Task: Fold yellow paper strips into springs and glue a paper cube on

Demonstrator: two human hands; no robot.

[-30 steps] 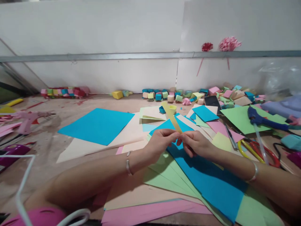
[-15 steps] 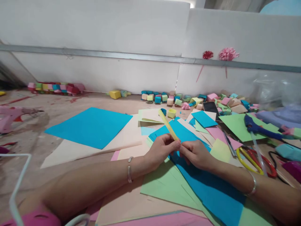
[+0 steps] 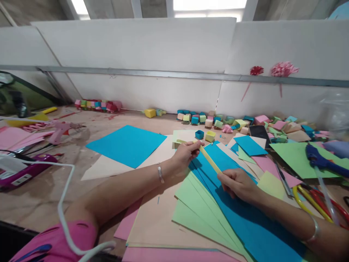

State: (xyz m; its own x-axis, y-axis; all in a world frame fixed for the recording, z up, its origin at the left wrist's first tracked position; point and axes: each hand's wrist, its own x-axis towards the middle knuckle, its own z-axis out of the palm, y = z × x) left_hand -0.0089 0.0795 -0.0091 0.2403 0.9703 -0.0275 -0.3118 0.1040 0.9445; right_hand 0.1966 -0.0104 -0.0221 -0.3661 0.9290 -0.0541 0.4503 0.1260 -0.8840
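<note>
A narrow yellow paper strip [image 3: 209, 159] is stretched slantwise between my two hands. My left hand [image 3: 187, 156] pinches its upper end between thumb and fingers. The lower end is in the closed fingers of my right hand [image 3: 237, 183]. Both hands are above blue paper sheets [image 3: 242, 214], which lie over fanned light green sheets [image 3: 199, 214]. Just beyond the hands stand a small blue paper box [image 3: 199, 134] and a small yellow paper box [image 3: 210, 136], both with open tops.
A blue sheet [image 3: 128, 145] lies left. Several little paper boxes [image 3: 195, 119] line the wall. To the right are a phone [image 3: 259, 136], a blue glue gun [image 3: 317, 158], scissors [image 3: 302, 200] and a cutter knife [image 3: 283, 178]. A pink glue gun [image 3: 61, 131] and purple power strip [image 3: 29, 171] sit left.
My hands have moved apart, and the yellow strip now spans between them instead of sticking up from the left hand. The view has shifted left and slightly up.
</note>
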